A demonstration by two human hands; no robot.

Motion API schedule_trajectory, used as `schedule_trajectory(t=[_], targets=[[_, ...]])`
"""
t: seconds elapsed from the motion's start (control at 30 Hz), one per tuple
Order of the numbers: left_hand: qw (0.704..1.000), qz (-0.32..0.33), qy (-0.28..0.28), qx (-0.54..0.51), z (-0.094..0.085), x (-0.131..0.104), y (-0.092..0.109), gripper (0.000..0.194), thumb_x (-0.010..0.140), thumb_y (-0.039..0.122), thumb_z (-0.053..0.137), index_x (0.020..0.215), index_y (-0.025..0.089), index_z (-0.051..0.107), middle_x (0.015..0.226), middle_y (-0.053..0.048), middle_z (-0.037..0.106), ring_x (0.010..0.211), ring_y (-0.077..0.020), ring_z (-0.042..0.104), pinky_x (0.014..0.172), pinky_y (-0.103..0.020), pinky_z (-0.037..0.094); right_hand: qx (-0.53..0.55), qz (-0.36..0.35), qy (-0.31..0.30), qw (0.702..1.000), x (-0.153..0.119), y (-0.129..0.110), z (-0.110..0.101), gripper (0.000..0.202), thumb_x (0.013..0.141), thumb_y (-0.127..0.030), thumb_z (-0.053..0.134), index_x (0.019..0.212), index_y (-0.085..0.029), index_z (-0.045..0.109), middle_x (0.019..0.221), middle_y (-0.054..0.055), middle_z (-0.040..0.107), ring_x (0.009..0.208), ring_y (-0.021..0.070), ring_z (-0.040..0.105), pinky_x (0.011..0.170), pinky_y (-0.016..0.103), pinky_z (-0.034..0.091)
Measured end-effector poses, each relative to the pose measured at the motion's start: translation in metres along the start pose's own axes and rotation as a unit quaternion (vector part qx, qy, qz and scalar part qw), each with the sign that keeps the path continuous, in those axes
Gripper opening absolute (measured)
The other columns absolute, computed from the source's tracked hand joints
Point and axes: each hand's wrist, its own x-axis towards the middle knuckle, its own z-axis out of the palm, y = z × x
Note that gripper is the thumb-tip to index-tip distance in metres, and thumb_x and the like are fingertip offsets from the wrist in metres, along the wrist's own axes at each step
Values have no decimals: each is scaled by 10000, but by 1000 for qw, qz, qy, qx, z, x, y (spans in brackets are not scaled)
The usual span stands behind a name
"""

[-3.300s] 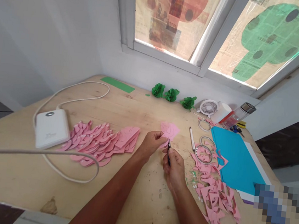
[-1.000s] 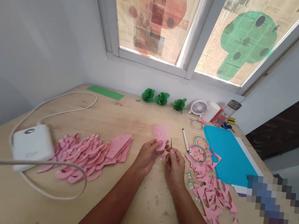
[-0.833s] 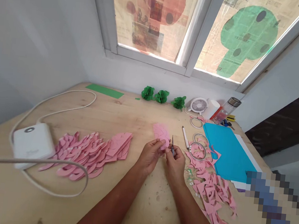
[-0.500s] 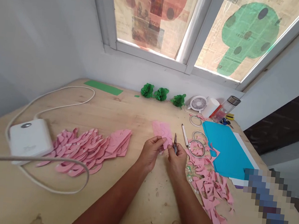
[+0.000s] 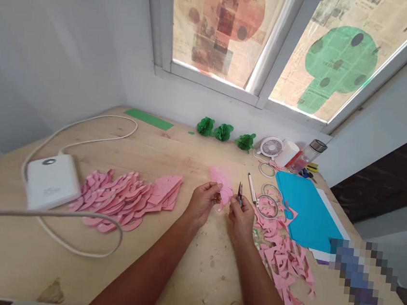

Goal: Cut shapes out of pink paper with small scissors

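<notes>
Near the centre of the frame, above the pale wooden surface (image 5: 174,154), a pink paper sheet (image 5: 225,191) is held pinched by the left hand (image 5: 201,204). Small scissors (image 5: 240,190) are gripped in the right hand (image 5: 241,219), their dark blades pointing up just beside the sheet; its fingertips are close to the paper's edge, though contact cannot be told. Cut pink pieces (image 5: 115,196) are heaped at centre left, and pink scraps (image 5: 283,258) are strewn at lower right.

For clean cutting, the paper is best kept taut close to the blades and turned by the left hand, with short snips made along the curved lines and the fingertips kept behind the cutting path.

Compared with the earliest frame, where the tips were set against the sheet's lower part, the blades have been brought to its right, apart from it. The heap has been left at the left.
</notes>
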Motion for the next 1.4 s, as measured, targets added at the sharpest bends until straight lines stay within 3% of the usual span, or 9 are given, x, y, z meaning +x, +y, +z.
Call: schedule_trajectory(t=[0.27,0.4,0.53,0.8,1.0,1.17,1.27,1.4], targets=[[995,-67,-79,14,0,-4,-3,192,617,259,718,681,124,596,695,-50,643,590,-117,563,572,-238,405,95,19,-6,995,2,-8,-3,278,652,-405,660,753,-160,574,457,-89,362,354,34,192,353,195,104],[992,-75,-102,27,5,-8,-4,179,620,253,717,682,127,607,704,-52,648,623,-131,578,619,-253,421,122,15,4,992,3,-8,-5,262,654,-394,664,677,-171,529,460,-93,337,358,33,196,350,186,109],[990,-79,-106,41,6,-9,-6,169,616,246,718,655,131,601,672,-50,645,634,-141,586,622,-255,422,145,11,11,989,4,-8,-7,292,637,-368,683,615,-179,462,464,-99,323,365,30,196,351,179,112],[987,-84,-118,71,1,-6,-8,158,619,224,715,698,137,609,666,-22,614,597,-117,551,613,-240,423,171,35,-9,985,4,-4,-8,279,603,-332,706,613,-176,476,440,-106,324,347,26,214,345,174,125],[979,-106,-138,107,4,-9,-8,174,591,231,732,632,134,593,632,-21,594,576,-111,538,593,-238,423,158,35,30,986,8,-1,-10,245,581,-321,705,626,-165,522,435,-104,337,348,27,220,341,170,139],[978,-82,-130,140,4,-8,-9,216,559,268,752,604,141,584,616,-6,588,562,-105,533,601,-245,430,154,45,38,986,10,-2,-14,226,559,-294,716,648,-161,558,418,-110,349,341,26,242,341,163,170],[974,-83,-152,149,3,-8,-9,231,533,233,764,685,145,614,635,-9,610,590,-118,558,610,-244,430,159,51,36,985,10,-4,-14,238,547,-282,730,691,-154,589,457,-85,447,354,32,326,358,161,243],[965,-87,-192,157,3,-9,-5,394,548,200,753,914,146,618,731,-55,657,687,-164,606,610,-245,430,156,52,21,986,7,-6,-13,256,539,-271,747,717,-144,614,539,-36,565,413,65,455,406,183,343]])
